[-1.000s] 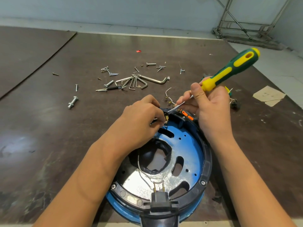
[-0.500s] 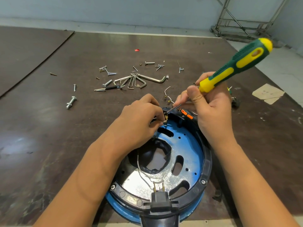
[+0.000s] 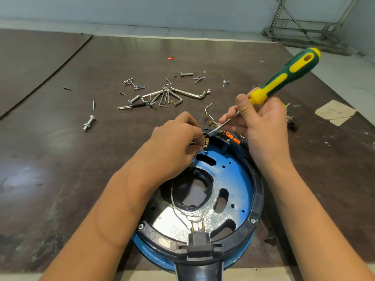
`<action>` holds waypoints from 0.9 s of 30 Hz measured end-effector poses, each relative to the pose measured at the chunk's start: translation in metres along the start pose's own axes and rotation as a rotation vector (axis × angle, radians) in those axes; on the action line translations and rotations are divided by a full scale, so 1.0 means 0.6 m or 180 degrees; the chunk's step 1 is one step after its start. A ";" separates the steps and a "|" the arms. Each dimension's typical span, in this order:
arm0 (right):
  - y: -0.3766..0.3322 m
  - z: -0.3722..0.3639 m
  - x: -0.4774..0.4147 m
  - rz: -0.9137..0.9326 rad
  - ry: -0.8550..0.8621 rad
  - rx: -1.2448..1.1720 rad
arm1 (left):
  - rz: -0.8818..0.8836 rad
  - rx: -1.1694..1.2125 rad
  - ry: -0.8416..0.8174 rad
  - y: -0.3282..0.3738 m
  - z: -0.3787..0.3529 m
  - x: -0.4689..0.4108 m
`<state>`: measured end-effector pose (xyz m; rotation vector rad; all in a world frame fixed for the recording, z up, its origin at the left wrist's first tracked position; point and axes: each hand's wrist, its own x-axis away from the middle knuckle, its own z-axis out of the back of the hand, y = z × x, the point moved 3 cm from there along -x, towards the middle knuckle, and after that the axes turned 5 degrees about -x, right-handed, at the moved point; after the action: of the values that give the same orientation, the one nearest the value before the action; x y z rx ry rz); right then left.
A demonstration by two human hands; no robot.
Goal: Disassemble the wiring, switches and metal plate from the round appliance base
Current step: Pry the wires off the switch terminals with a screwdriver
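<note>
Dark table, round base beneath left hand pinching connector, right hand gripping screwdriver

The round appliance base is lying flat at the near edge of the table, showing a black plastic ring over a blue outer shell. Inside it the metal plate is sitting in place, blue and glossy, pierced by oval slots and a large central opening. Thin pale wiring is looping round that opening and running to two brass pins at the black plug socket on the near rim. Two orange switches are sitting at the far rim. Beside them the left hand is pinching a brass terminal, with the screwdriver in the right hand touching there.
</note>
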<state>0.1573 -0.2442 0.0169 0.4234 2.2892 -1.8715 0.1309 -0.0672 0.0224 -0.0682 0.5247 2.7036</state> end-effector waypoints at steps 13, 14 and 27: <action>0.010 -0.002 -0.014 -0.0271 0.0134 -0.0126 | -0.0020 -0.0005 -0.0009 0.000 0.000 0.000; 0.010 -0.002 -0.014 -0.0248 0.0103 -0.0162 | -0.0020 -0.0002 -0.0001 -0.001 0.000 0.000; -0.005 -0.010 -0.004 0.0157 -0.0280 -0.0137 | -0.0041 0.0081 -0.0003 -0.002 0.000 0.000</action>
<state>0.1589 -0.2393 0.0213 0.3803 2.2368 -1.7780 0.1316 -0.0664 0.0218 -0.0633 0.5562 2.6837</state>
